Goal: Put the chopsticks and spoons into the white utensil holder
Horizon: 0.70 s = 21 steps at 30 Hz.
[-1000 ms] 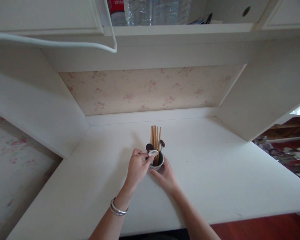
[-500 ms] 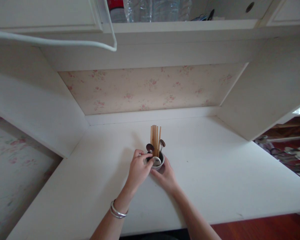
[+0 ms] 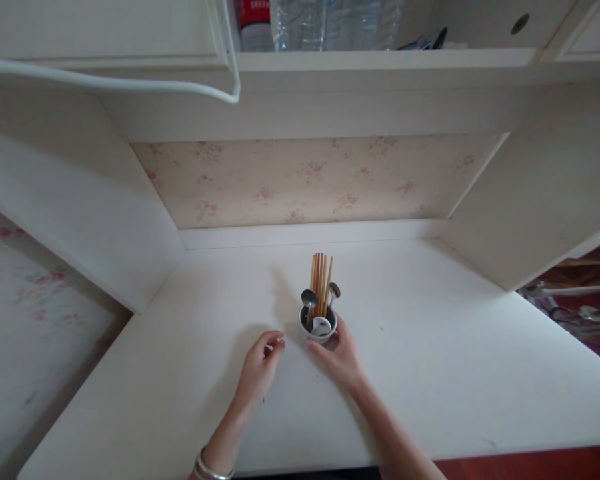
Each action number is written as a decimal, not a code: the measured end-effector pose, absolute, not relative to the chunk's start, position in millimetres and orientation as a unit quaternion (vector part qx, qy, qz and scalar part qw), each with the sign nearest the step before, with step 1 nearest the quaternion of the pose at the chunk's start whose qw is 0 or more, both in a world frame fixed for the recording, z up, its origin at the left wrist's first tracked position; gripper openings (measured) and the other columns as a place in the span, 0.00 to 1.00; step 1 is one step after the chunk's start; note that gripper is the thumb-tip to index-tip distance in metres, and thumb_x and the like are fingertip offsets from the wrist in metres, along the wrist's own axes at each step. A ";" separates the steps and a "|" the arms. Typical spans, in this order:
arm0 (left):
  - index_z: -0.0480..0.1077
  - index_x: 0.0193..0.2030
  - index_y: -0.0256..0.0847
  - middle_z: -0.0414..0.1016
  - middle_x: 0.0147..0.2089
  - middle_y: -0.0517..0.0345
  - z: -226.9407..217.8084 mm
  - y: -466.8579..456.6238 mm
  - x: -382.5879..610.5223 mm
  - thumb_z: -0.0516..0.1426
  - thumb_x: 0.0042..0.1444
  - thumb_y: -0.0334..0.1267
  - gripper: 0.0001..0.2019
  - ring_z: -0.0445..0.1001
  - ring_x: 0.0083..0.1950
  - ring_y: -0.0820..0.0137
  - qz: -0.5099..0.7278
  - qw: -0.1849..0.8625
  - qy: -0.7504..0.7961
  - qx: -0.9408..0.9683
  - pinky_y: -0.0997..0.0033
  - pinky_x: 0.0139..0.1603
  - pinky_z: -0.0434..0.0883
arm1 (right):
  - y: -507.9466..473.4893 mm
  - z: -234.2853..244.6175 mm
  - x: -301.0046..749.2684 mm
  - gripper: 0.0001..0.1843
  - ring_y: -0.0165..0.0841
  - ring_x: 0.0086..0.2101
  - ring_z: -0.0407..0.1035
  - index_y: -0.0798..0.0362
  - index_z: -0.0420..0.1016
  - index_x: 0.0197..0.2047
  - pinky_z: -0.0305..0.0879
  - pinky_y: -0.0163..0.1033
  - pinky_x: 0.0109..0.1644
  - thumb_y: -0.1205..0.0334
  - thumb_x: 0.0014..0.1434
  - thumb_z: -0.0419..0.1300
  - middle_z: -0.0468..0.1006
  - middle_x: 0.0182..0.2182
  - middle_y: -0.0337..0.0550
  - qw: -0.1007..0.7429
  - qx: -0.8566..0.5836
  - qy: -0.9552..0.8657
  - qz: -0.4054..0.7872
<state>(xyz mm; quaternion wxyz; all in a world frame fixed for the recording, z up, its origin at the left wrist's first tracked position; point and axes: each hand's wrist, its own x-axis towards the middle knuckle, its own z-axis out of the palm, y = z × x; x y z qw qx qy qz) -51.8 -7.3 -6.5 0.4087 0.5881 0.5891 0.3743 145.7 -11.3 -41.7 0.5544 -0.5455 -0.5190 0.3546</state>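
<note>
Chopsticks (image 3: 319, 283): lower ends hidden in cup (image 3: 319, 339); bottles (image 3: 353, 27) cut off above.

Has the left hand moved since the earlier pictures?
Yes: judged against the fixed floral wallpaper, the left hand has shifted left and nearer the person, and is now apart from the cup.

Floral wallpaper (image 3: 310, 183) faces us.
Above the wallpaper we see a shelf (image 3: 380, 61) with clear bottles (image 3: 303, 27) and a red-labelled container (image 3: 255, 19); at the wallpaper's upper left, a white rod (image 3: 130, 85).
</note>
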 end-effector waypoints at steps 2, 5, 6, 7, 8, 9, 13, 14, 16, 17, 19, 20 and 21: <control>0.75 0.42 0.39 0.78 0.37 0.55 -17.2 -10.2 -58.0 0.54 0.58 0.46 0.15 0.75 0.37 0.67 0.357 0.416 0.576 0.607 0.68 0.41 0.71 | -11.4 -39.1 150.2 0.39 0.47 0.52 0.70 0.42 0.63 0.61 0.67 0.57 0.57 0.53 0.47 0.72 0.75 0.54 0.44 0.548 -0.547 -0.520 0.360; 0.74 0.41 0.40 0.79 0.39 0.54 -24.8 -12.8 -62.5 0.52 0.59 0.45 0.14 0.76 0.40 0.66 0.334 0.423 0.542 0.645 0.67 0.44 0.71 | -7.7 -33.6 166.7 0.38 0.46 0.52 0.70 0.43 0.63 0.60 0.67 0.57 0.57 0.53 0.47 0.71 0.76 0.53 0.44 0.556 -0.549 -0.506 0.365; 0.74 0.40 0.40 0.79 0.39 0.54 -25.5 -13.3 -62.8 0.52 0.60 0.44 0.13 0.76 0.40 0.66 0.326 0.424 0.534 0.654 0.67 0.44 0.71 | -4.8 -31.4 175.3 0.39 0.46 0.52 0.71 0.44 0.63 0.60 0.67 0.57 0.57 0.53 0.47 0.72 0.76 0.52 0.45 0.564 -0.553 -0.494 0.363; 0.75 0.40 0.40 0.79 0.38 0.54 -25.5 -13.5 -62.5 0.52 0.60 0.44 0.13 0.76 0.39 0.66 0.319 0.425 0.528 0.662 0.67 0.44 0.71 | -0.9 -29.1 185.4 0.39 0.46 0.51 0.71 0.46 0.63 0.60 0.67 0.57 0.57 0.52 0.46 0.72 0.76 0.51 0.46 0.573 -0.560 -0.479 0.359; 0.75 0.40 0.40 0.79 0.38 0.54 -25.3 -13.6 -62.0 0.52 0.60 0.43 0.13 0.76 0.39 0.66 0.312 0.426 0.524 0.668 0.68 0.43 0.71 | 3.8 -26.6 196.8 0.40 0.46 0.51 0.72 0.47 0.64 0.59 0.68 0.57 0.57 0.52 0.45 0.72 0.77 0.51 0.47 0.583 -0.568 -0.463 0.351; 0.75 0.39 0.40 0.79 0.37 0.54 -25.0 -13.6 -61.3 0.52 0.60 0.43 0.12 0.76 0.38 0.66 0.306 0.426 0.520 0.674 0.68 0.42 0.71 | 9.2 -24.0 209.4 0.40 0.45 0.50 0.72 0.47 0.64 0.58 0.69 0.57 0.56 0.51 0.44 0.73 0.77 0.50 0.47 0.591 -0.575 -0.449 0.344; 0.75 0.39 0.41 0.79 0.35 0.55 -24.5 -13.4 -60.1 0.53 0.60 0.42 0.12 0.76 0.37 0.67 0.303 0.423 0.514 0.682 0.69 0.40 0.70 | 32.3 -13.5 266.4 0.42 0.44 0.46 0.74 0.50 0.65 0.56 0.72 0.54 0.51 0.49 0.40 0.74 0.77 0.49 0.49 0.608 -0.626 -0.390 0.292; 0.75 0.39 0.41 0.80 0.36 0.55 -24.6 -13.5 -60.2 0.53 0.60 0.42 0.12 0.77 0.37 0.67 0.304 0.423 0.513 0.682 0.70 0.40 0.70 | 37.0 -11.3 280.8 0.42 0.45 0.46 0.74 0.50 0.66 0.56 0.73 0.53 0.50 0.49 0.39 0.74 0.77 0.49 0.50 0.608 -0.641 -0.378 0.275; 0.76 0.40 0.41 0.80 0.36 0.55 -24.6 -14.2 -60.4 0.53 0.60 0.42 0.12 0.77 0.37 0.67 0.303 0.425 0.515 0.680 0.70 0.41 0.70 | 43.7 -8.2 308.1 0.42 0.45 0.47 0.74 0.51 0.66 0.55 0.73 0.51 0.49 0.50 0.37 0.75 0.77 0.49 0.51 0.609 -0.660 -0.366 0.244; 0.76 0.40 0.41 0.80 0.37 0.55 -24.5 -14.5 -60.5 0.53 0.60 0.42 0.12 0.77 0.37 0.67 0.301 0.425 0.517 0.680 0.70 0.41 0.70 | 45.7 -7.2 320.7 0.41 0.45 0.47 0.74 0.51 0.67 0.54 0.73 0.51 0.49 0.51 0.37 0.75 0.77 0.49 0.51 0.605 -0.669 -0.365 0.230; 0.76 0.40 0.41 0.80 0.37 0.55 -24.0 -15.0 -60.2 0.53 0.60 0.42 0.12 0.77 0.38 0.67 0.298 0.424 0.520 0.679 0.70 0.41 0.70 | 47.6 -6.5 343.1 0.39 0.45 0.45 0.74 0.52 0.69 0.52 0.73 0.50 0.46 0.51 0.37 0.74 0.78 0.47 0.51 0.591 -0.693 -0.364 0.196; 0.76 0.40 0.40 0.80 0.38 0.54 -23.6 -15.1 -60.0 0.53 0.60 0.42 0.12 0.77 0.38 0.67 0.297 0.423 0.521 0.679 0.71 0.42 0.70 | 47.7 -6.7 352.7 0.37 0.45 0.44 0.74 0.52 0.70 0.50 0.73 0.50 0.45 0.51 0.37 0.74 0.78 0.45 0.50 0.582 -0.707 -0.361 0.174; 0.76 0.40 0.40 0.80 0.38 0.54 -23.1 -15.1 -59.8 0.53 0.60 0.42 0.12 0.77 0.39 0.67 0.295 0.422 0.521 0.681 0.71 0.42 0.70 | 47.5 -7.1 361.0 0.36 0.45 0.42 0.75 0.52 0.71 0.48 0.73 0.49 0.43 0.51 0.36 0.74 0.79 0.43 0.50 0.574 -0.720 -0.358 0.153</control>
